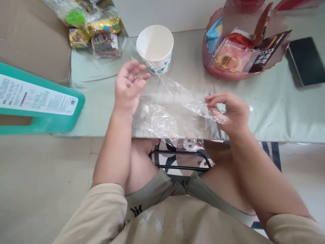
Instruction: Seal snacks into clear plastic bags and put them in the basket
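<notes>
A crinkled sheet of clear plastic film (175,115) stretches between my two hands above the cloth-covered surface, its lower part hanging over the front edge. My left hand (130,84), fingers curled, grips its upper left end, close to the paper cup; the exact hold is hard to see through the clear film. On the other side, my right hand (228,110) pinches the right end between thumb and fingers. Just behind the film stands a white paper cup (159,62) with blue marks, upright and with its mouth up.
At the back right, a pink ribbed bowl (225,73) holds packaged snacks, beside a black phone-like object (307,62). Several wrapped snacks (105,44) lie at the back left. A teal container (73,108) and a cardboard box (35,37) occupy the left side.
</notes>
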